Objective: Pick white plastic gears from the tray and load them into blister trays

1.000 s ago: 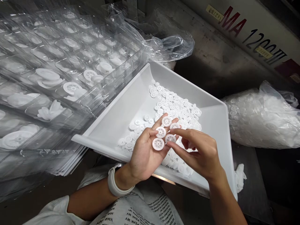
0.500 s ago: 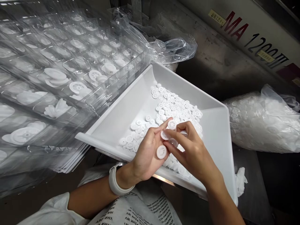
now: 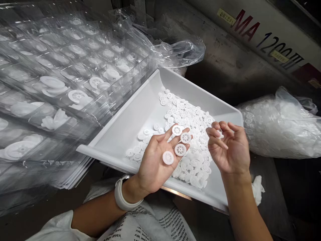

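My left hand (image 3: 156,160) is palm up over the tray, fingers stretched out, carrying several white plastic wheels (image 3: 168,157) with spokes. One lies on the palm and the others lie along the fingers. My right hand (image 3: 229,147) is raised to the right, apart from the left, with its fingers partly curled. Between those fingers shows a small white plastic part (image 3: 221,135), mostly hidden. Below both hands, a white scoop-shaped tray (image 3: 120,125) contains a heap of small white wheels (image 3: 195,164).
Stacked clear compartment trays (image 3: 82,110) with white discs stand at the left. A clear bag of white parts (image 3: 283,127) lies at the right. Crumpled clear plastic (image 3: 178,52) hangs behind the tray, beside a machine panel (image 3: 250,40). A white scrap (image 3: 257,190) is at lower right.
My right hand has drawn away from the left palm toward the right and turned upward. The left fingers have spread, and the wheels on them now show fully.
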Demonstrator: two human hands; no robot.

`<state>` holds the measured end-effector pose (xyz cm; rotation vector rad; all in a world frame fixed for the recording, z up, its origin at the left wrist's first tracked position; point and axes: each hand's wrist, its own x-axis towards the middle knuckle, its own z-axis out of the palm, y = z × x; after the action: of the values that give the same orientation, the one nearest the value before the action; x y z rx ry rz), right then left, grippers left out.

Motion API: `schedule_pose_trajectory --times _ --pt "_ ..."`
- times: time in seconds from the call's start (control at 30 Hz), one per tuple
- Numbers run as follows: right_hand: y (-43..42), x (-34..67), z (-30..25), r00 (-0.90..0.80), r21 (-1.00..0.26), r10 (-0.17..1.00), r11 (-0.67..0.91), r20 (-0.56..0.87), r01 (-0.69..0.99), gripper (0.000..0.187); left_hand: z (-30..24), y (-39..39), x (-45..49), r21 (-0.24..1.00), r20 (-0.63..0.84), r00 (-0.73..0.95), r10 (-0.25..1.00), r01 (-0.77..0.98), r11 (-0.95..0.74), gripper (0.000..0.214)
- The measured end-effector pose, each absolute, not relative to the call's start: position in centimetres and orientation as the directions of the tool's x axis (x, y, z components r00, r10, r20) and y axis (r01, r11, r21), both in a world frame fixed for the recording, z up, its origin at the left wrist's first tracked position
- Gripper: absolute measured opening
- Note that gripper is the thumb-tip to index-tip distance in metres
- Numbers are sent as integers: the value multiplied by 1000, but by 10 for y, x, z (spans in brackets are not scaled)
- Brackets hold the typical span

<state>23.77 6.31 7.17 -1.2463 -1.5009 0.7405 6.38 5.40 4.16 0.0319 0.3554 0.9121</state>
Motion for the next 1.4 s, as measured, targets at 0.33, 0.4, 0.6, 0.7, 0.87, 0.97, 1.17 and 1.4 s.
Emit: schedule_pose_trajectory --times 0.33,0.4,0.6,0.7,0.87,0.97,1.17,1.4 --pt "20 202 69 -492 -421 774 631 398 652 14 41 58 63 168 -285 559 779 -770 615 47" --pt "18 196 66 -563 -308 736 672 376 673 11 40 58 63 173 -287 554 781 -772 611 47" --pt "23 197 57 -555 -136 694 672 460 728 14 42 54 63 174 -305 559 771 -763 622 45" --pt "24 198 55 -518 -100 693 641 501 761 13 44 55 64 169 -289 567 771 -763 624 46" --pt "24 197 53 -497 -123 738 606 457 786 17 43 54 63 167 -283 575 768 -759 630 47" --pt "25 197 55 -459 -199 769 584 445 787 13 42 53 63 176 -297 575 763 -752 635 51" --pt "29 204 68 -211 -439 873 415 440 797 13 43 54 64 195 -304 562 769 -753 628 56" --pt "33 214 74 -53 -639 991 122 127 760 23 46 54 67 189 -285 558 779 -765 616 54"
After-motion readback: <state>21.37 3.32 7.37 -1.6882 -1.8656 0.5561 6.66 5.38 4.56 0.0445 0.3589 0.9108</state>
